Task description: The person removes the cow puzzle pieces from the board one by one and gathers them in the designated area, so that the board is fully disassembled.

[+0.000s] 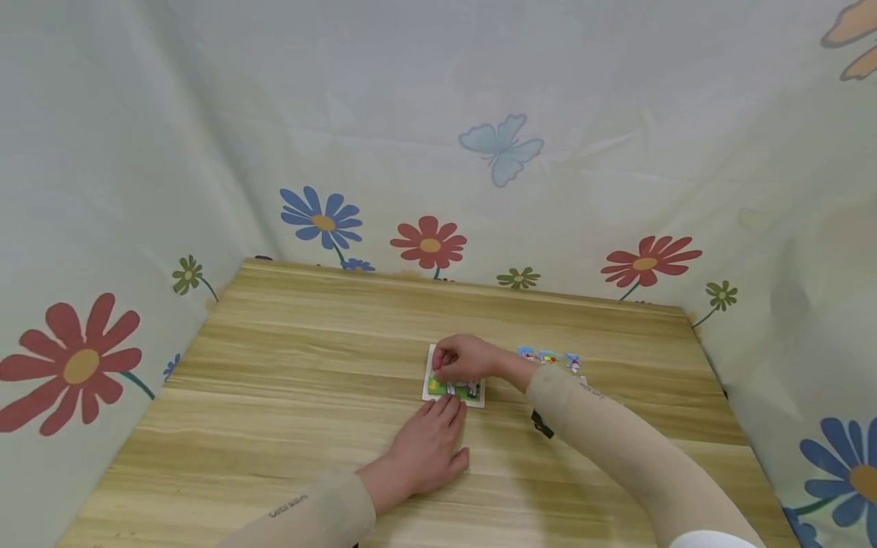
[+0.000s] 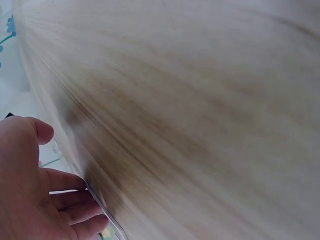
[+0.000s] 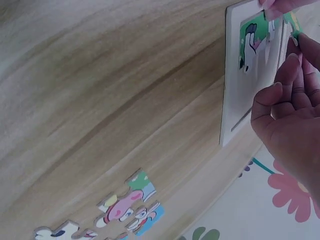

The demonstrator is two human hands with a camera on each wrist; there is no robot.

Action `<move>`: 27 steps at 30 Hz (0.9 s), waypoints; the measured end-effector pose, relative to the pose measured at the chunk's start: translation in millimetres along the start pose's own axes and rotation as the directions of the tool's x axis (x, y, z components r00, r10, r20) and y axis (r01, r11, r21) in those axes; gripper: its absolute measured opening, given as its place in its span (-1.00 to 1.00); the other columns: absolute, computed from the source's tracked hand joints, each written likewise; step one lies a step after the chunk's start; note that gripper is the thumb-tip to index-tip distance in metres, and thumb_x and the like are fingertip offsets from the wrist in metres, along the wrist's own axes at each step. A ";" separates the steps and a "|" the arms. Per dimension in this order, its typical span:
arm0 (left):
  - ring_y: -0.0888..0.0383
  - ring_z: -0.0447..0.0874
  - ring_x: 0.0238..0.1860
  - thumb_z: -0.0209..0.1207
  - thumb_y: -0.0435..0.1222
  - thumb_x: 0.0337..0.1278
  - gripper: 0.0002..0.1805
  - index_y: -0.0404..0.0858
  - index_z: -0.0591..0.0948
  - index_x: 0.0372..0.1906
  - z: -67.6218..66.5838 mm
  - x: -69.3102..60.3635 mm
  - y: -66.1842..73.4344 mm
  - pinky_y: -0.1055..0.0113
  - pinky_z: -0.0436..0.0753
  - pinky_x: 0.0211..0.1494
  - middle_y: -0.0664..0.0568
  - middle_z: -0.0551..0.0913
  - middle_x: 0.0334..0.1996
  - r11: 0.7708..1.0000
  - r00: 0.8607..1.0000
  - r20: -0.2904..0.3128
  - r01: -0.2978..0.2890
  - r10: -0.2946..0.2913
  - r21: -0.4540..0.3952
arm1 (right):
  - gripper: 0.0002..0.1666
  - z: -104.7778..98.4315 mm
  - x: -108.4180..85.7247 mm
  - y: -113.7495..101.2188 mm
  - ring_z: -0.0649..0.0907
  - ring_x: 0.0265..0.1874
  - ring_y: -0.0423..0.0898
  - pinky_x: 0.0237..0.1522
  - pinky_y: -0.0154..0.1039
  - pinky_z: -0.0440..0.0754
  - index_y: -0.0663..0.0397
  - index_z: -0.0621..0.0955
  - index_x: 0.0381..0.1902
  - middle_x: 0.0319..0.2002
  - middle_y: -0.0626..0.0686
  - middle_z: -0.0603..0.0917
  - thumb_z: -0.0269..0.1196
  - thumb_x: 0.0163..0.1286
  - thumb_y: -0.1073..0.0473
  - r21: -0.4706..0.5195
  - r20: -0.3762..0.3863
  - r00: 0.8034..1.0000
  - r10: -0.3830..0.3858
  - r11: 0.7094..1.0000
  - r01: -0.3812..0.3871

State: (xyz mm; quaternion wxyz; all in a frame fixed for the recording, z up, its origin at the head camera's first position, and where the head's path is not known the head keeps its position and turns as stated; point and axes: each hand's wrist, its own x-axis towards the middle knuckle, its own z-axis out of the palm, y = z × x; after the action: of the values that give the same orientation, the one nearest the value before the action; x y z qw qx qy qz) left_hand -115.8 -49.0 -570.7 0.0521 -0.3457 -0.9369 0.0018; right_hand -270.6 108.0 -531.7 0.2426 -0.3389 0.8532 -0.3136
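Observation:
A white-rimmed jigsaw puzzle board (image 1: 426,394) lies on the wooden table, partly filled with green picture pieces along its near side. The fingertips of my left hand (image 1: 428,447), nearly straight, rest on the board's near edge. Over the board, my right hand (image 1: 467,358) pinches a small green and yellow puzzle piece (image 3: 294,24) between thumb and finger. In the right wrist view the rest of the tray (image 3: 260,90) shows bare white. My right hand covers part of the board in the head view.
Several loose puzzle pieces (image 3: 120,207) lie on the table to the right of the board, partly behind my right forearm in the head view. The wooden table (image 1: 274,365) meets a flower-printed cloth (image 1: 384,152) at its back and sides.

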 end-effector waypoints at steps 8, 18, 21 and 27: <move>-0.08 0.51 0.43 0.11 0.06 0.47 -0.27 -0.42 0.53 0.44 -4.9 5.8 0.4 0.06 0.53 0.49 -0.21 0.57 0.37 0.999 1.000 -0.017 -0.011 0.010 -0.040 | -0.93 -26.0 -19.7 4.9 0.65 -0.27 -0.21 -0.10 -0.29 0.65 0.09 0.71 -0.15 -0.27 -0.07 0.74 0.39 0.51 0.22 0.061 -0.069 0.998 0.000 0.998 0.004; -0.07 0.58 0.29 0.14 0.03 0.45 -0.32 -0.44 0.58 0.37 -11.0 9.8 -3.6 0.07 0.55 0.45 -0.16 0.63 0.19 0.998 0.999 -0.039 -0.034 0.032 -0.056 | -0.91 -63.8 -73.8 29.9 0.64 -0.20 -0.11 -0.04 -0.20 0.64 0.18 0.69 -0.12 -0.22 0.00 0.72 0.36 0.52 0.26 0.100 -0.109 0.993 0.043 0.995 -0.032; -0.08 0.59 0.27 0.14 0.03 0.44 -0.32 -0.44 0.58 0.37 -11.8 9.9 -5.1 0.07 0.55 0.44 -0.17 0.63 0.18 0.998 0.998 -0.046 -0.041 0.039 -0.052 | -0.94 -69.9 -91.0 36.4 0.67 -0.22 -0.05 -0.07 -0.20 0.66 0.20 0.70 -0.15 -0.24 0.05 0.73 0.34 0.52 0.30 0.100 -0.103 0.994 0.040 0.995 -0.029; -0.08 0.57 0.31 0.15 0.03 0.44 -0.30 -0.43 0.55 0.41 -14.4 9.8 -8.3 0.05 0.55 0.45 -0.18 0.61 0.24 0.997 0.999 -0.031 -0.047 0.045 -0.059 | -0.95 -74.4 -121.3 47.9 0.69 -0.30 -0.02 -0.21 -0.26 0.68 0.21 0.69 -0.19 -0.31 0.04 0.74 0.37 0.50 0.31 0.050 -0.082 0.995 0.065 0.997 -0.061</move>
State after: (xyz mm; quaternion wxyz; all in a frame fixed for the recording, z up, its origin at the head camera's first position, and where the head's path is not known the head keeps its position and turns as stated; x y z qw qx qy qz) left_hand -127.2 -49.4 -555.1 0.0556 -0.3684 -0.9275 -0.0303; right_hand -258.5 251.7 -489.8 0.2245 -0.2924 0.8652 -0.3398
